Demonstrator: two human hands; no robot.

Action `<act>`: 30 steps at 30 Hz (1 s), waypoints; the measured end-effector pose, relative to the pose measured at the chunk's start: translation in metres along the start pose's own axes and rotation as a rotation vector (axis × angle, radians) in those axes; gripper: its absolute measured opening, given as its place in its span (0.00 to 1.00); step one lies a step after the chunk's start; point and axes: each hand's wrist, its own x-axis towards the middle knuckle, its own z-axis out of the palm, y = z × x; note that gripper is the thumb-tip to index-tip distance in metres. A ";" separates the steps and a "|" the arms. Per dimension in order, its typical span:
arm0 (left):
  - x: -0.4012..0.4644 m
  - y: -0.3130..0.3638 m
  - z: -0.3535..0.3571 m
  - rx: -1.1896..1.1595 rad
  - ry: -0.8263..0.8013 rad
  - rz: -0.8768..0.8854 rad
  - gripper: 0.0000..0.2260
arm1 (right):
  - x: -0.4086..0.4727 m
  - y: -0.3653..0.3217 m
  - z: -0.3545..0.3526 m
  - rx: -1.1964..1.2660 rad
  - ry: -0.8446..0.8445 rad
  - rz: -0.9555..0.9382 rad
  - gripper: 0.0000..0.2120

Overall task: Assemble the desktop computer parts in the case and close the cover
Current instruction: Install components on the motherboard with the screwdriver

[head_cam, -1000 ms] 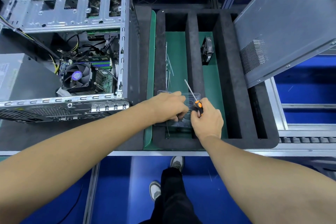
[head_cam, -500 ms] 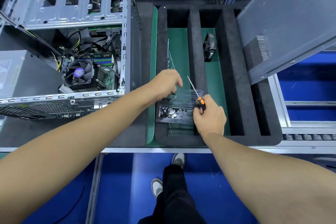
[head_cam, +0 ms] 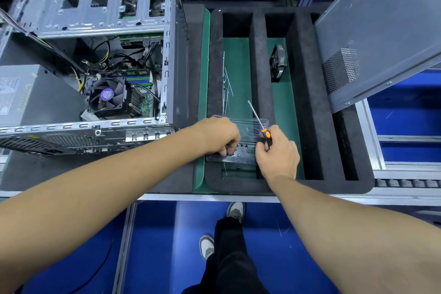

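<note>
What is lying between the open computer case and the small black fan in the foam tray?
In the head view, between the case and the fan lie a green mat strip, foam walls and loose wires.

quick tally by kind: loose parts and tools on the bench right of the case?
Screwdriver: 1, in the right hand
Screw box: 1, left hand reaching in
Fan: 1
Side panel: 1
Total: 4
</note>
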 end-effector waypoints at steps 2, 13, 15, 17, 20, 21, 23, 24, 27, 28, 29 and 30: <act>0.002 0.001 -0.003 0.023 -0.044 0.018 0.11 | 0.000 0.000 0.000 -0.001 0.002 0.000 0.03; 0.003 0.014 -0.012 0.000 -0.198 -0.049 0.07 | -0.002 -0.003 -0.002 0.020 0.009 -0.006 0.06; 0.000 0.015 -0.014 0.013 -0.227 -0.017 0.13 | -0.002 -0.003 -0.002 0.016 0.008 -0.009 0.05; -0.001 0.015 -0.012 0.003 -0.239 -0.014 0.14 | -0.002 -0.003 -0.002 0.010 0.006 -0.009 0.04; 0.000 0.012 -0.008 0.014 -0.241 -0.019 0.09 | -0.002 -0.003 -0.003 0.015 -0.001 -0.010 0.04; 0.000 0.010 -0.008 0.021 -0.247 -0.008 0.10 | -0.002 -0.004 -0.003 0.014 -0.003 -0.007 0.04; -0.003 0.007 -0.008 0.004 -0.246 0.013 0.10 | -0.003 -0.004 -0.003 0.011 -0.007 -0.001 0.04; -0.005 0.005 -0.007 0.011 -0.228 0.040 0.09 | -0.003 -0.005 -0.004 0.012 -0.007 -0.001 0.04; -0.005 0.004 -0.005 -0.012 -0.104 0.112 0.07 | -0.003 -0.005 -0.004 0.009 -0.005 -0.006 0.05; -0.005 0.006 -0.005 -0.047 -0.060 0.123 0.09 | -0.004 -0.004 -0.004 0.006 -0.005 -0.010 0.05; -0.005 0.007 -0.005 -0.091 -0.015 0.139 0.10 | -0.004 -0.004 -0.004 0.005 -0.006 -0.015 0.06; -0.005 0.006 -0.007 -0.106 0.025 0.176 0.07 | -0.004 -0.004 -0.005 0.004 -0.009 -0.018 0.07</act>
